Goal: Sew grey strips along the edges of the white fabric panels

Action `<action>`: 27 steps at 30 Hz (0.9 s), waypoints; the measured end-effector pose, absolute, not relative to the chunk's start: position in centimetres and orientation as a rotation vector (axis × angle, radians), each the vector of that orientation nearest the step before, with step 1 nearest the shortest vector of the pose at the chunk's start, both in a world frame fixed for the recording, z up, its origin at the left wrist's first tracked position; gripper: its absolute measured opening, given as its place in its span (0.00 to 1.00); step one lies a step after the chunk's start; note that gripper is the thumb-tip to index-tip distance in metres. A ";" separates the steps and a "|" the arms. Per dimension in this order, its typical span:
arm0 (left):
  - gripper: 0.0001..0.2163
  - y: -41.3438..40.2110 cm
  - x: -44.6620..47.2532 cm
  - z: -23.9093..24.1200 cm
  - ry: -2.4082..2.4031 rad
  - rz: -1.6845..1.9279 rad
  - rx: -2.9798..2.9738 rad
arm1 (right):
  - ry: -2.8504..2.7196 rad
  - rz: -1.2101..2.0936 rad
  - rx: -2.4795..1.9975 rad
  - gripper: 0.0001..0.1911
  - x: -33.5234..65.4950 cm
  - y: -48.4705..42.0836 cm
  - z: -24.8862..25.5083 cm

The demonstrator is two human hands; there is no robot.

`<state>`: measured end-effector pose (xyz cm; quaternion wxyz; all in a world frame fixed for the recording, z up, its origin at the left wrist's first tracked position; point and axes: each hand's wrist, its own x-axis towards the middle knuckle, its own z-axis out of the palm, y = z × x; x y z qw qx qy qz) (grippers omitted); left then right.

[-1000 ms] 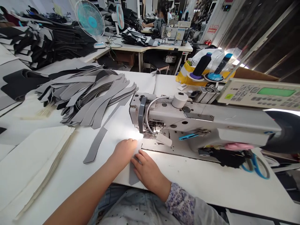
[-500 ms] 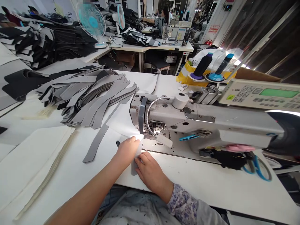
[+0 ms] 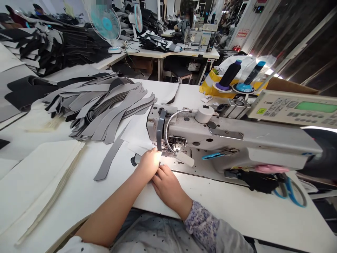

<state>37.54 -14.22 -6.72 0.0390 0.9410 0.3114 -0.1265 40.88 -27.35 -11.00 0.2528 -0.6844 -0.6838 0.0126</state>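
Note:
My left hand (image 3: 149,164) sits right by the needle and presser foot (image 3: 176,147) of a grey industrial sewing machine (image 3: 226,135). A small dark handled object (image 3: 135,160) sticks out from under that palm, perhaps a tool. My right hand (image 3: 168,184) lies just below, its fingers curled against the left hand. Any material beneath my hands is hidden. A loose grey foam strip (image 3: 109,156) lies to the left, apart from both hands, and a white sheet (image 3: 137,131) lies beside the machine head.
A large pile of grey cut strips (image 3: 105,109) covers the white table (image 3: 79,182) behind my hands. Black thread cones (image 3: 230,75) stand behind the machine, blue scissors (image 3: 291,192) lie at right, and a co-worker (image 3: 184,26) sits at a far machine.
My hands have moved closer together near the needle, and the grey piece under them is now hidden. The small dark object shows more fully beside my left hand.

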 end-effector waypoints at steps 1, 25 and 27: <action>0.11 -14.3 37.7 -6.8 0.975 -0.389 2.875 | -1.856 0.022 -1.859 0.09 40.9 -27.1 -11.1; 0.09 -11.2 35.1 -7.8 0.497 0.012 3.038 | -1.747 -0.120 -1.919 0.13 42.3 -25.7 -13.0; 0.09 -11.0 35.2 -7.9 0.502 -0.005 3.035 | -1.747 -0.128 -1.914 0.15 42.4 -25.6 -13.1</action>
